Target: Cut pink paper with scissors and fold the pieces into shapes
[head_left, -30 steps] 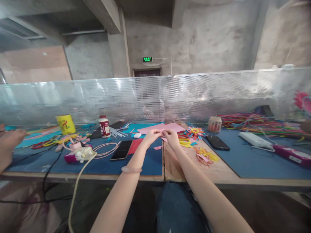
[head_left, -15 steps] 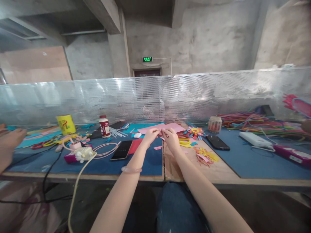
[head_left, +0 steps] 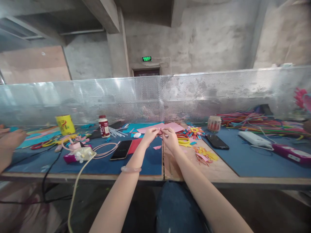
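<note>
My left hand (head_left: 151,136) and my right hand (head_left: 170,138) meet fingertip to fingertip above the table. Both are closed in a pinch on a small piece of pink paper (head_left: 160,131), mostly hidden by the fingers. Just behind them lie large pink paper sheets (head_left: 174,127) on top of blue paper (head_left: 136,127). A small pink scrap (head_left: 157,147) rests on the blue mat below the hands. Right of my right hand are yellow-handled scissors (head_left: 184,141) and a many-coloured paper flower (head_left: 195,131).
Left of my arms are a phone (head_left: 121,150), red paper (head_left: 135,146), a bottle (head_left: 104,126), a yellow can (head_left: 65,125) and a power strip with cables (head_left: 84,154). To the right lie paper strips (head_left: 205,155), another phone (head_left: 217,142) and a jar (head_left: 214,124). A co-worker's hand (head_left: 12,142) is at far left.
My fingers shift slightly around the pink piece, with the hands staying in place. The pink fringed item at far right has moved further right and up. The co-worker's hand at left has moved slightly.
</note>
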A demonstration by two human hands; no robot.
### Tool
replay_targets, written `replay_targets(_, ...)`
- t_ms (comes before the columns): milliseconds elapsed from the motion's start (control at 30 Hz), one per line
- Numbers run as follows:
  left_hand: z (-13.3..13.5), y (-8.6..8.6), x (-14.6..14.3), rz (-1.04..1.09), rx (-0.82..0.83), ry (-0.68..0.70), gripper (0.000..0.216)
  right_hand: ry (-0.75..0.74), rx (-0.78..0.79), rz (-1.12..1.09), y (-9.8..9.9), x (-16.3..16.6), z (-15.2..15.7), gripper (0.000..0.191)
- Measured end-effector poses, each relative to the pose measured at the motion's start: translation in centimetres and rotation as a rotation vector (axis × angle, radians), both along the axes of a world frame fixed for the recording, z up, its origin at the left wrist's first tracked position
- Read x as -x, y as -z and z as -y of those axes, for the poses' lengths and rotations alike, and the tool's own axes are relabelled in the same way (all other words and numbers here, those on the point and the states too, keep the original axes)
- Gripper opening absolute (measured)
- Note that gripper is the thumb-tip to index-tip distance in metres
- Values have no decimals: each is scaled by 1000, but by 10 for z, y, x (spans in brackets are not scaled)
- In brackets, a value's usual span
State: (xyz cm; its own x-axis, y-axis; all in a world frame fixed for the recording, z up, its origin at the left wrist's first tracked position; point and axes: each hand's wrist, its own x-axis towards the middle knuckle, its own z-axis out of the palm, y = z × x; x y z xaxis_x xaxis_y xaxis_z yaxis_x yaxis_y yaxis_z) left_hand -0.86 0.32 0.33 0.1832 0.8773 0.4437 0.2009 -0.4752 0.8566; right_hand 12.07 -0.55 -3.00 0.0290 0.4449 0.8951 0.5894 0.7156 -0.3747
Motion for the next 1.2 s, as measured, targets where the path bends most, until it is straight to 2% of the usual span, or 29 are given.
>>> replay_targets(267,-4,3,1,-51,-37,31,25,-250,245,-311,-9,-2,2,21)
replay_targets(500,-3,2,0,-112,-38,46,27,-488,481,-522,-5,-4,-7,26)
replay_targets(700,-4,2,1,-111,-63,24,27,-488,458,-494,-4,-5,-9,25)
replay_targets(867,0,0,0,-90,-8,20,31,-447,427,-473,-2,-6,-10,24)
replay_targets(1000,5,-1,-1,-110,-2,39,22,-404,427,-440,-1,-6,-12,19)
replay_targets(1200,1,2,0,-29,-4,72,19,-520,478,-518,-3,-5,-10,27)
